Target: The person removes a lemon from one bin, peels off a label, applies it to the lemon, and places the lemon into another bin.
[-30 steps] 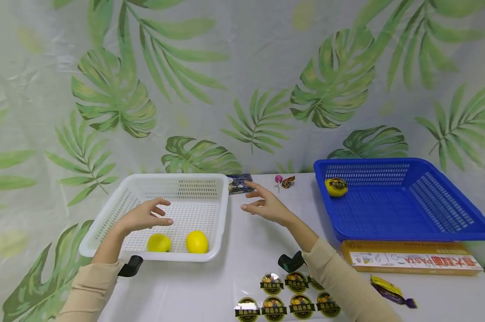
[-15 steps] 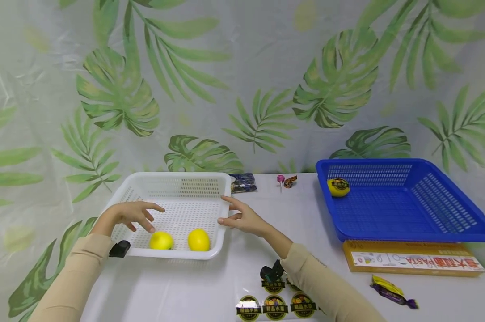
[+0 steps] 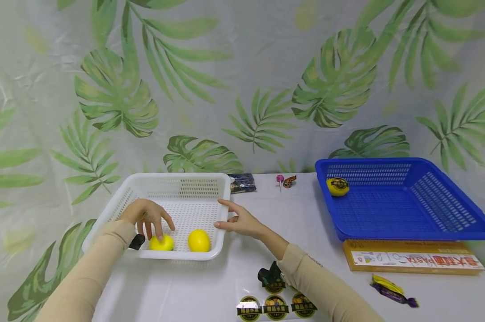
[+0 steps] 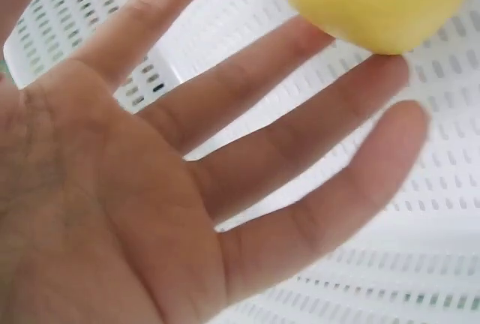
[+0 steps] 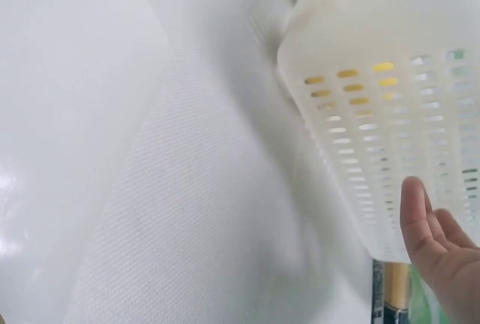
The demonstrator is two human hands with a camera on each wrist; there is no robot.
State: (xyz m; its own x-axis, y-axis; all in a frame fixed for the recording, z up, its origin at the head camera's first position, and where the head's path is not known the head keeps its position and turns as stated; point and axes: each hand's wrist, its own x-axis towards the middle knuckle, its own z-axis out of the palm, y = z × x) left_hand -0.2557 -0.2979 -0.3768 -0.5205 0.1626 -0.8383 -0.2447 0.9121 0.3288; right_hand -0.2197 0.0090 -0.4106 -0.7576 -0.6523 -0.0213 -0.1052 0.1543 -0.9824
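Yellow lemon [image 3: 161, 243] under left hand's fingertips [image 3: 153, 235], white basket [image 3: 186, 182].

Left basket [image 3: 222, 188]: on the worktop [image 3: 298, 223], two lemons [image 3: 199, 240] inside, near its front wall.
Right basket [image 3: 447, 223]: one lemon [image 3: 337, 186] in its far-left corner.
Box [image 3: 411, 259]: just before the right basket.

Head view looks down the table; both wrist views closely share the white basket [image 3: 222, 210].
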